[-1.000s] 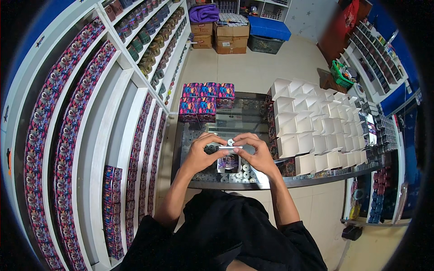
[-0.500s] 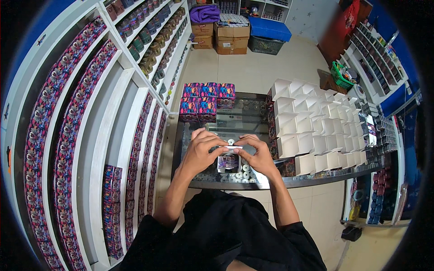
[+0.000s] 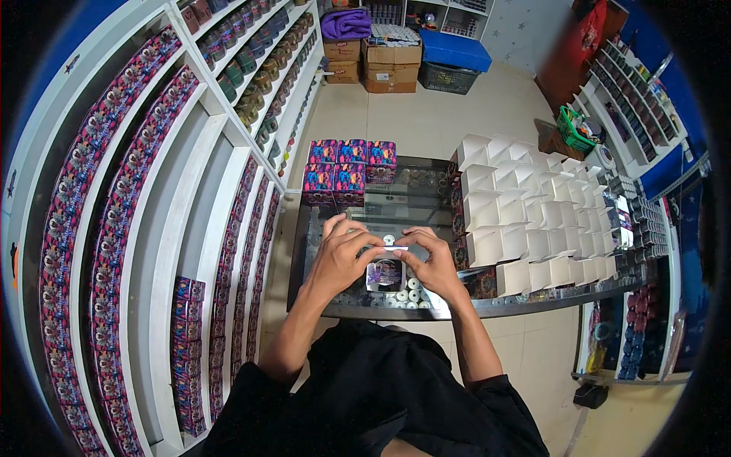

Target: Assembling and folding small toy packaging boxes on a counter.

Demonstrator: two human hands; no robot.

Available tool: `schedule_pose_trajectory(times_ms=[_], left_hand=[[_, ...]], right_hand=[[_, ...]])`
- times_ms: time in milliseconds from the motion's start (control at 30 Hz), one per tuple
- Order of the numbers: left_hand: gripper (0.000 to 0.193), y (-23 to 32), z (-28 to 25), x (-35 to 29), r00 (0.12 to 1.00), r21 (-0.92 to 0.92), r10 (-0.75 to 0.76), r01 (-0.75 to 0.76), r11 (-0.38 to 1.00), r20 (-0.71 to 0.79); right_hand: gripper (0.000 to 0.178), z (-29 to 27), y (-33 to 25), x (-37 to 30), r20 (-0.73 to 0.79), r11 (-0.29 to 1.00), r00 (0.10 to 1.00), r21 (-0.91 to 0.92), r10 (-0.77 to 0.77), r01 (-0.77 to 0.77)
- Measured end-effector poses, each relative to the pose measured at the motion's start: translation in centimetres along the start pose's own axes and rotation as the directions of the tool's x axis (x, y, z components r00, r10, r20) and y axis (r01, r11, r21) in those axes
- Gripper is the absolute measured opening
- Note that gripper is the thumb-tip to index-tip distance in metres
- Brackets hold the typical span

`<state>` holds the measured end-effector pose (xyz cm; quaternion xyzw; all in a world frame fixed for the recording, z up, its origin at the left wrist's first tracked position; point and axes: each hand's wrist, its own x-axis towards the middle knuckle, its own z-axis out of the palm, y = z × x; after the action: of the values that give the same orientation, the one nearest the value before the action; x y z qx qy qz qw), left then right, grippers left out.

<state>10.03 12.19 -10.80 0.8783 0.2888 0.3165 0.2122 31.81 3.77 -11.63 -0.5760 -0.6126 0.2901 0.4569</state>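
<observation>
- your left hand (image 3: 344, 255) and your right hand (image 3: 434, 263) meet over the near edge of the glass counter (image 3: 396, 206), both gripping one small box (image 3: 386, 273) between them.
- the small box is dark and printed, with a white top flap; it sits just above the counter, directly in front of your chest.
- your left fingers curl in over the box's top left corner, thumb tucked low against its side, so that hand is clamped on the box.
- your right fingers are closed on the top right edge of the flap, also clamped on the box.
- just under the box, a cluster of small white round caps (image 3: 407, 293) lies on the glass.
- further out on the counter, a stack of bright pink and blue printed boxes (image 3: 349, 171) stands at the far left corner.
- to your right, rows of open white cartons (image 3: 525, 217) fill the counter's side, well apart from your hands.
- on your left, white shelves (image 3: 137, 228) carry long rows of the same colourful printed boxes.
</observation>
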Motion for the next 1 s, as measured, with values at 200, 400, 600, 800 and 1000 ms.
schedule_pose_trajectory(times_ms=[200,400,600,800,1000], left_hand=[[0.014,-0.1,0.3,0.1,0.999,0.007,0.027,-0.027,1.0,-0.031],[0.015,0.3,0.2,0.2,1.0,0.004,-0.005,0.005,1.0,-0.014],[0.015,0.2,0.1,0.2,1.0,-0.048,-0.021,0.02,0.999,-0.008],[0.008,0.6,0.0,0.2,0.998,0.01,0.02,-0.019,1.0,-0.052],[0.006,0.4,0.7,-0.3,0.999,0.091,0.039,-0.036,0.995,-0.036]], right_hand=[[0.017,0.2,0.7,0.1,-0.016,0.998,0.999,-0.045,-0.049,0.048],[0.014,0.3,-0.5,0.3,-0.046,0.976,0.986,-0.162,-0.158,0.149],[0.012,0.5,-0.5,0.3,-0.015,0.963,0.985,-0.212,-0.17,0.163],[0.01,0.5,-0.8,0.5,-0.004,0.945,0.981,-0.27,-0.193,0.185],[0.009,-0.1,-1.1,0.4,0.024,0.912,0.98,-0.361,-0.2,0.195]])
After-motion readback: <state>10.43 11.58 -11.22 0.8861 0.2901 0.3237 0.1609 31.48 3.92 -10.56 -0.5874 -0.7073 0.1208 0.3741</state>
